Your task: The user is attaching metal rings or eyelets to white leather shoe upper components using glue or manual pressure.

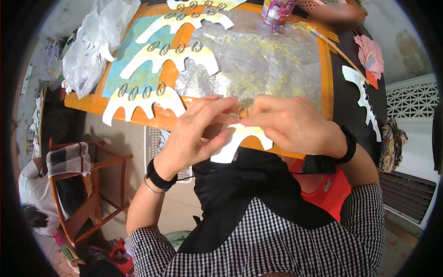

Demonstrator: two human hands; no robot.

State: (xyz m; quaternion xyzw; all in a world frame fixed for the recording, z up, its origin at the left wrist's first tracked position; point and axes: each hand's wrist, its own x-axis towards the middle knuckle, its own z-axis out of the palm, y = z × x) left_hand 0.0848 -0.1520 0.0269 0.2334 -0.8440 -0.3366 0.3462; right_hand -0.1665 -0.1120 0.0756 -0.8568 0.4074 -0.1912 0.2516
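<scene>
We look down on an orange counter [92, 104] in a cluttered room, with a wooden chair [87, 194] below its left end and a white plastic bag [92, 41] at its upper left. A clear plastic sheet [263, 60] speckled with yellow covers the counter's middle. To the left of that sheet lie three finished white cutouts [138, 99], each scalloped along one edge and carrying a row of small metal rings. A pink can [277, 9] stands at the counter's far edge.

At the near edge, our two hands meet over another white cutout [240, 138]. Our left hand [194, 134] grasps the cutout, fingers curled under and thumb on top. Our right hand [290, 124] pinches a small ring [242, 111] between thumb and forefinger, right at the cutout's upper edge.

To do this well, we judge that the left hand should keep the cutout flat and steady while the right seats the ring squarely, matching the even spacing on the finished pieces, without creasing the thin material.
</scene>
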